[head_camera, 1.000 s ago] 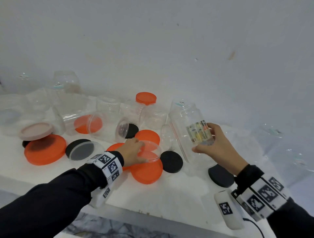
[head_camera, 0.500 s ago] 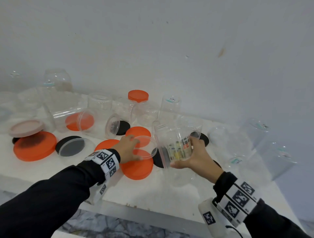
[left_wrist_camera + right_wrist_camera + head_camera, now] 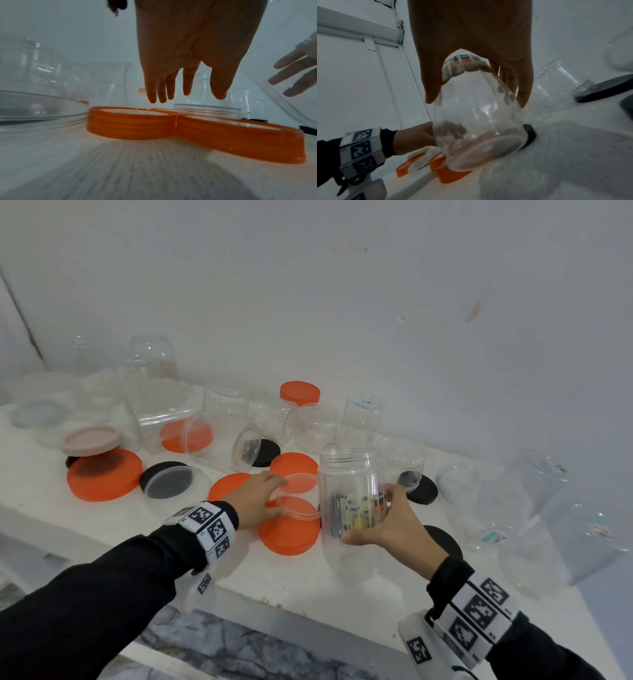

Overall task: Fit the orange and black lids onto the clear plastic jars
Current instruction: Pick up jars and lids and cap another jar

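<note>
My right hand (image 3: 364, 517) grips a clear plastic jar (image 3: 347, 474) with a coloured label, holding it upright with its open mouth up, just above the white table. In the right wrist view my thumb and fingers (image 3: 524, 94) wrap round that jar (image 3: 477, 132). My left hand (image 3: 281, 496) reaches over three orange lids (image 3: 289, 537) just left of the jar. Its fingers (image 3: 157, 93) are straight and hang above the orange lids (image 3: 130, 124). A short clear jar (image 3: 298, 503) stands on the lids at its fingertips.
Several empty clear jars stand or lie along the wall and at the right (image 3: 486, 501). Black lids (image 3: 424, 491) lie behind and right of the held jar. A large orange lid (image 3: 102, 477) and a pink lid (image 3: 90, 438) lie at the left. The table edge (image 3: 308, 616) is close.
My right hand has carried the labelled jar leftward, turned it upright and brought it beside my left hand. The left hand has stayed over the orange lids.
</note>
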A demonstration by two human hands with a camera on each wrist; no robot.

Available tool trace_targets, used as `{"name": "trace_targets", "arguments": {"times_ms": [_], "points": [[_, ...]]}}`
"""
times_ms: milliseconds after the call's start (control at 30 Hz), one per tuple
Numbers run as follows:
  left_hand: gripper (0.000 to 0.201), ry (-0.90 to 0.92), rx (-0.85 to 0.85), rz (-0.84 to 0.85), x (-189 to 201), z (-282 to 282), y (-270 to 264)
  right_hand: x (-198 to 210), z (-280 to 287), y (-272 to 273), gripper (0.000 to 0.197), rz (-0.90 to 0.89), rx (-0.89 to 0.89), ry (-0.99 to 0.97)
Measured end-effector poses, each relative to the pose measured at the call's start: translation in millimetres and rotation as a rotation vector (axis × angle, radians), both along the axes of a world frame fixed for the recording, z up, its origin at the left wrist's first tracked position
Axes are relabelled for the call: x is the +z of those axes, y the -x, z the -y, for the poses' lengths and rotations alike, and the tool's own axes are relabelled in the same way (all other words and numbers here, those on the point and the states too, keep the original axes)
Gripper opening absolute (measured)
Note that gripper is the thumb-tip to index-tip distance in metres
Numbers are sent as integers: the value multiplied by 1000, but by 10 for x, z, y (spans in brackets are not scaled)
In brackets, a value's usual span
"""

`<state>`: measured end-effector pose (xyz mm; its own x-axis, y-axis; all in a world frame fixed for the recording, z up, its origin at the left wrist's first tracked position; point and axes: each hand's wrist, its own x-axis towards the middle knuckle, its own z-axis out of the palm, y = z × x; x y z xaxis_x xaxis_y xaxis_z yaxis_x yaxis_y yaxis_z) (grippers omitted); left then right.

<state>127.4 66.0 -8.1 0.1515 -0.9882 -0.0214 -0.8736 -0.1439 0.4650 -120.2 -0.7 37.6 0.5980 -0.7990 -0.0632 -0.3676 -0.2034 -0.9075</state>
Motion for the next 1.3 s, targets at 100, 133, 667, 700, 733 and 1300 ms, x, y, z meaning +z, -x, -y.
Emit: {"name": "trace_targets", "arguments": {"times_ms": [100, 133, 667, 700, 733, 1300], "points": [[51, 72, 48, 15, 36, -172, -111, 92, -85, -149, 82, 39, 51, -15], [49, 92, 71, 16, 46, -243, -167, 121, -115, -213, 81, 44, 74, -11], [49, 286, 710, 158, 297, -1165, -1971, 246, -511, -1629, 79, 156, 270, -41], [54, 238, 702, 149, 291, -1174, -2080, 250, -539, -1724, 79, 153, 275, -42], [59, 190, 688, 132, 285, -1171, -2188, 255, -567, -1817, 77, 151, 278, -37], [73, -286, 441, 179, 239, -812, -2938, 198, -845, -2560, 83, 102, 238, -20]]}}
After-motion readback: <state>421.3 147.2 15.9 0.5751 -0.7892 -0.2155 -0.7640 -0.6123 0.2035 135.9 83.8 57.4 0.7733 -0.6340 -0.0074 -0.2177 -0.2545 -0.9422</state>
